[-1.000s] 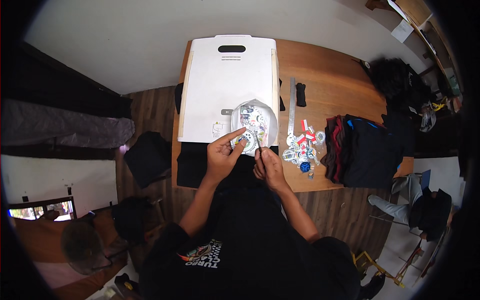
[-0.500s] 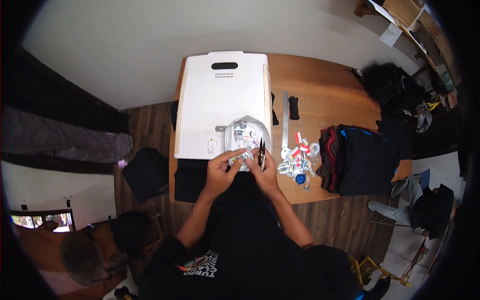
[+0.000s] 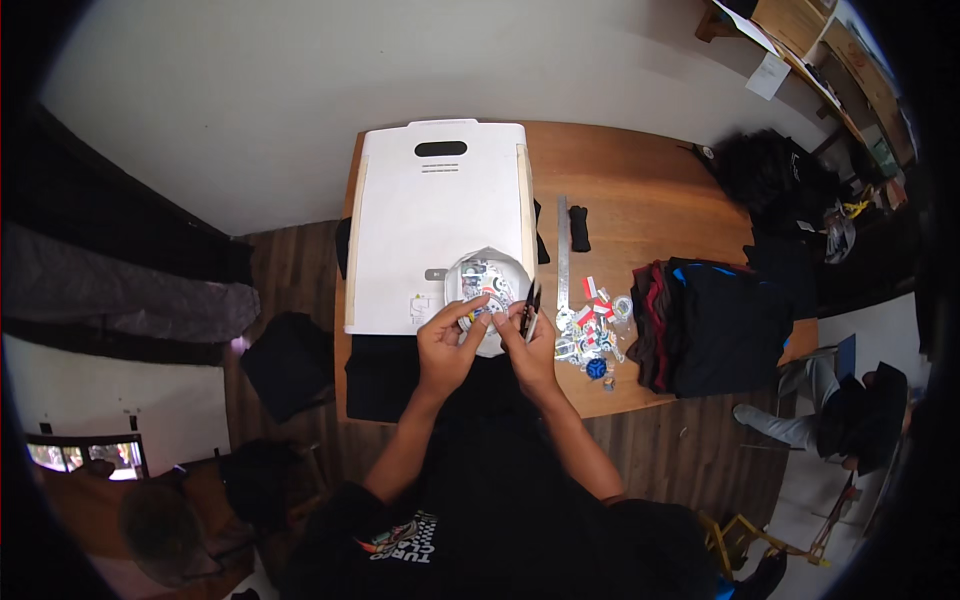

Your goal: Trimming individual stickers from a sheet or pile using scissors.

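My left hand (image 3: 445,345) is closed, pinching one side of a small white printed cut-out (image 3: 491,309) with coloured marks. At the other side, the fingertips of my right hand (image 3: 532,352) grip it too. Tucked in that same right hand is a small pair of scissors (image 3: 534,296), dark blades pointing up and away from me. Right under my hands sits a round white bowl (image 3: 519,270) holding several similar printed pieces (image 3: 484,275). Its near side is partly hidden by my fingers. Whether the pieces are paper or film, I cannot tell.
A large white board (image 3: 440,215) lies on the wooden table (image 3: 620,180), with black cloth (image 3: 380,375) before it. To the right are loose cut-outs (image 3: 592,330), a metal ruler (image 3: 562,250), a black roll (image 3: 579,229) and folded dark garments (image 3: 725,325). Another person (image 3: 860,420) sits far right.
The whole view has shifted slightly, so the table appears a little lower. Both hands keep the cut-out over the bowl, and the scissors have tilted slightly to the right.
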Action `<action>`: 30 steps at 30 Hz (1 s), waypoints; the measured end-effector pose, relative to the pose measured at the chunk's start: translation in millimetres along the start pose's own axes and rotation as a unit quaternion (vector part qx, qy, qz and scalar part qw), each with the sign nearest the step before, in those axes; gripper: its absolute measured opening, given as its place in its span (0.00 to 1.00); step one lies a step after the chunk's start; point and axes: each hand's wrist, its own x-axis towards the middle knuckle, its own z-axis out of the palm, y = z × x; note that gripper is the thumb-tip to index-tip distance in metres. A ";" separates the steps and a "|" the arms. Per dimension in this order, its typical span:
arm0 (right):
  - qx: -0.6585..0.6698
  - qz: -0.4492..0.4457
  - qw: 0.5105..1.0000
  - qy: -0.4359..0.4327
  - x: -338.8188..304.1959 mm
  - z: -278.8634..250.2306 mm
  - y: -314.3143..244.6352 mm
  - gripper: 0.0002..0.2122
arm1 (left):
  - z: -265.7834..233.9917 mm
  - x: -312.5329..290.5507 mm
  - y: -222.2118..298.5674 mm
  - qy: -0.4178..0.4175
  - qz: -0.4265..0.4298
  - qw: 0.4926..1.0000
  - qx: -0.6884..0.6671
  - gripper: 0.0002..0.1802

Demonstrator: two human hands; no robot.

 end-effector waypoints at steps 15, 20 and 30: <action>-0.012 0.085 0.982 -0.170 -22.7 -44.5 -1.9 0.17 | 3.0 -1.2 -6.1 -0.018 -0.019 0.999 -0.040 0.16; 0.030 0.075 0.985 -0.153 -22.7 -47.5 1.1 0.18 | 5.0 2.0 -6.0 -0.025 -0.019 0.999 -0.037 0.17; 0.040 0.014 0.987 -0.157 -17.6 -34.4 3.0 0.18 | 5.0 9.9 10.6 -0.022 0.009 0.998 -0.058 0.19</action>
